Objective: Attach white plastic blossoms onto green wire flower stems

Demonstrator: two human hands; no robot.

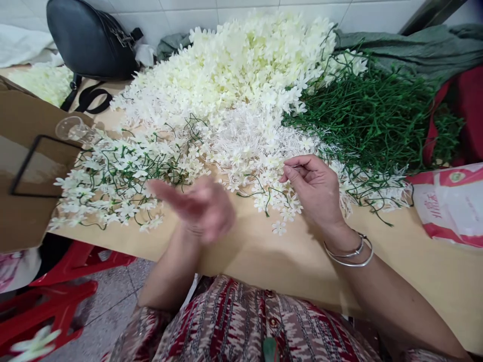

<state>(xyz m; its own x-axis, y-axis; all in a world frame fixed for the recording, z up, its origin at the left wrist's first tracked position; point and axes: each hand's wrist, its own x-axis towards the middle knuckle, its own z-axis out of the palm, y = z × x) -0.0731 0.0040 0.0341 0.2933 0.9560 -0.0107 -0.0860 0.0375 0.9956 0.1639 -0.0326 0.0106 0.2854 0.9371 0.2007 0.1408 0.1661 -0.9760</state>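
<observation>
A big heap of cream-white artificial flower heads (pixel 241 65) covers the back of the wooden table (pixel 294 261). Finished sprigs with white blossoms on green stems (pixel 116 176) lie at the left front. My left hand (pixel 199 206) hovers above the table edge beside those sprigs, smeared by motion, a finger pointing left. My right hand (pixel 315 188), with two silver bangles on the wrist, rests at the rim of the flower heap, fingers curled and pinched; what they hold is too small to make out. Bare green stems (pixel 370 115) are piled at the right.
A black bag (pixel 90 42) stands at the back left. Brown cardboard (pixel 26 161) and a clear cup (pixel 73 129) lie at the left. A red-and-white plastic bag (pixel 453 206) sits at the right. Green cloth (pixel 415 48) lies behind the stems. Red stools (pixel 56 291) stand below.
</observation>
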